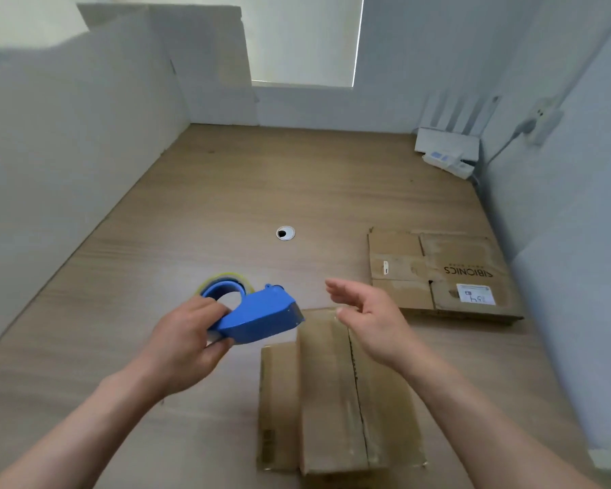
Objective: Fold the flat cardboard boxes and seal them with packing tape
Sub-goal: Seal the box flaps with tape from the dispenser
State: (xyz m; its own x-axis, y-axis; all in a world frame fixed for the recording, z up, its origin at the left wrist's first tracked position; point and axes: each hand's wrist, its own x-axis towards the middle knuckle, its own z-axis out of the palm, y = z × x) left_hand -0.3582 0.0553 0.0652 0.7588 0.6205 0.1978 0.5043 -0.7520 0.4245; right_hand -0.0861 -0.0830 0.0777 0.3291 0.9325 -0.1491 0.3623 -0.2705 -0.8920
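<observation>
My left hand (187, 342) grips a blue tape dispenser (258, 314) with a roll of clear tape, held above the wooden table, its cutter end pointing right. A folded cardboard box (332, 400) stands near the front edge of the table, its top flaps closed along a centre seam. My right hand (367, 321) hovers over the box's far end, fingers straight and relaxed, holding nothing. A flat cardboard box (438, 273) with a white label lies on the table at the right.
The wooden table (226, 206) has a round cable hole (285, 233) in the middle. White foam boards (85, 135) wall the left and back. A white router (447, 150) sits in the far right corner beside a wall socket (540, 121).
</observation>
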